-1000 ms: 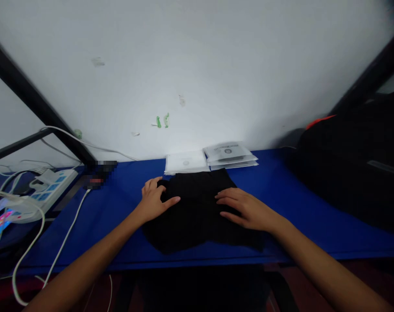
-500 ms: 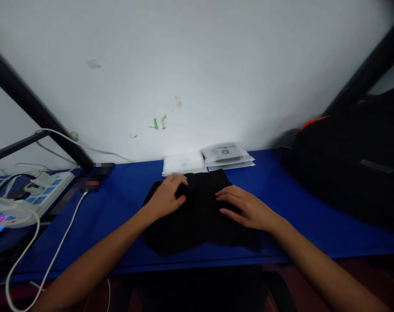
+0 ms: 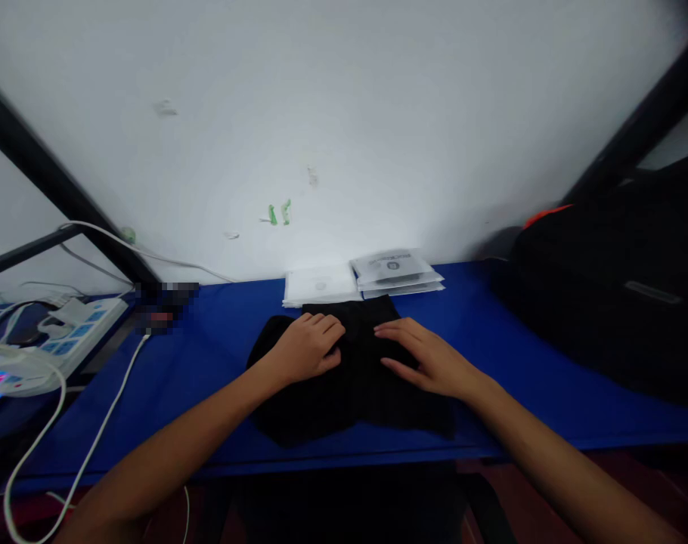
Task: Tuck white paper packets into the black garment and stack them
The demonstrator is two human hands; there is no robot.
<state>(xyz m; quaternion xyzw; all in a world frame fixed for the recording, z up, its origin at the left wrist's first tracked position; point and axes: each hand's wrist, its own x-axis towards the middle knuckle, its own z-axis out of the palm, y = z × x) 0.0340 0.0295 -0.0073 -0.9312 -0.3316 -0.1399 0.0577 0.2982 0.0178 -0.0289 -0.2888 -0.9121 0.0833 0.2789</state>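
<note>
There's the black cloth (image 3: pixel 321 415), lying on the blue worktop (image 3: pixel 525 378) towards its near edge, white packets (image 3: pixel 321 287) just beyond. Your left hand (image 3: pixel 307 349) curls its fingers over it, grip impossible to tell; your right hand (image 3: pixel 432 361) rests rightward, fingers loosely open.

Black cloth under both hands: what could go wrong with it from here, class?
The left hand, resting on the black cloth, might drag it into creases. Pushed forward, the cloth could shift the white packets close behind it. Pulled back, it might slip over the nearby front edge of the blue table.
</note>
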